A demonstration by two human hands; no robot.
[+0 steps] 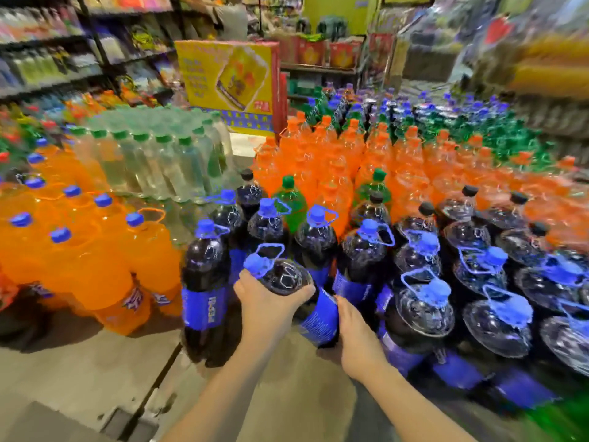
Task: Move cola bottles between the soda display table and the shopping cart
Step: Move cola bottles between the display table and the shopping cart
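Observation:
A large cola bottle [288, 277] with a blue cap, blue carry loop and blue label is tilted toward me at the front left corner of the soda display. My left hand [269, 303] grips its shoulder just below the cap. My right hand [357, 338] holds its lower body beside the label. Several more blue-capped cola bottles [424, 301] stand packed together to the right and behind it, and one [205, 282] stands just left of my left hand. No shopping cart is in view.
Orange soda bottles [338, 154] and green bottles [288, 202] fill the display behind the cola. A separate block of blue-capped orange bottles [95, 250] and clear bottles [165, 161] stands at left. Tiled floor [95, 378] lies below. Shelves and a yellow sign [229, 78] stand behind.

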